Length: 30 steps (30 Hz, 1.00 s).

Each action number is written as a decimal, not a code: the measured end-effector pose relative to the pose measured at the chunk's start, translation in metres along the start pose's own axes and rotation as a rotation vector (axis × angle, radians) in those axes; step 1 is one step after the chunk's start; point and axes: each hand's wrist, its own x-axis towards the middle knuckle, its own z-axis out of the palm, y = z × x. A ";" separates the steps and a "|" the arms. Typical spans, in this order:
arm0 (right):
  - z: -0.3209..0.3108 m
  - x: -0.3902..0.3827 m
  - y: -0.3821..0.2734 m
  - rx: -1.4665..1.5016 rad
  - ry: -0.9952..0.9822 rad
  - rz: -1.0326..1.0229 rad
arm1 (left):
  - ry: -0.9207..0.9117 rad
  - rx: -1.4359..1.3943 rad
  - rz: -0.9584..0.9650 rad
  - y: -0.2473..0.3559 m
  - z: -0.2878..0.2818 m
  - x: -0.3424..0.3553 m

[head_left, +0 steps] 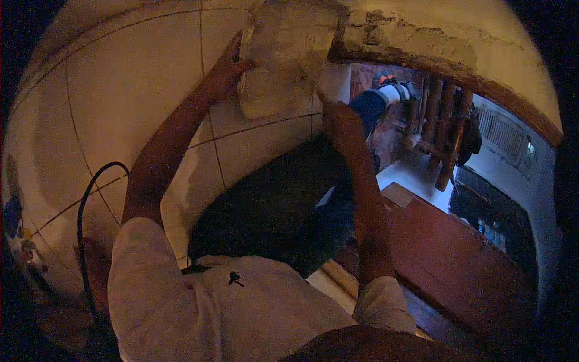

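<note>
A pale, roughly rectangular slab (283,66) with a rounded lower corner rests against light tiles in the upper middle. At its left edge is my left hand (228,75), gripping it with the thumb and fingers spread along the side. Below the slab's lower right, my right hand (342,120) is closed, with something thin or a finger pointing up toward the slab. Dim light and blur hide what, if anything, the right hand holds. My dark trousers (259,193) show between the two forearms.
Large light tiles (132,78) with dark joints spread on the left, where a black cable (80,223) loops. A rough plastered edge (422,45) runs along the upper right. Beyond it stand wooden posts (449,120). A reddish-brown panel (446,253) lies at lower right.
</note>
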 end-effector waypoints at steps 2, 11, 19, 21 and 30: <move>-0.012 0.002 0.011 0.025 0.062 0.032 | -0.010 -0.033 -0.018 0.009 0.007 0.003; -0.051 0.062 0.097 -0.078 0.397 -0.087 | 0.005 0.208 0.021 0.016 0.012 0.014; -0.053 0.058 0.101 -0.220 0.202 -0.188 | -0.008 0.186 0.111 0.003 0.016 0.010; -0.044 0.047 0.101 -0.155 0.157 -0.122 | -0.012 0.245 0.182 0.002 0.017 0.011; -0.015 0.028 0.096 -0.008 0.260 -0.028 | -0.014 0.255 0.062 -0.005 0.014 0.004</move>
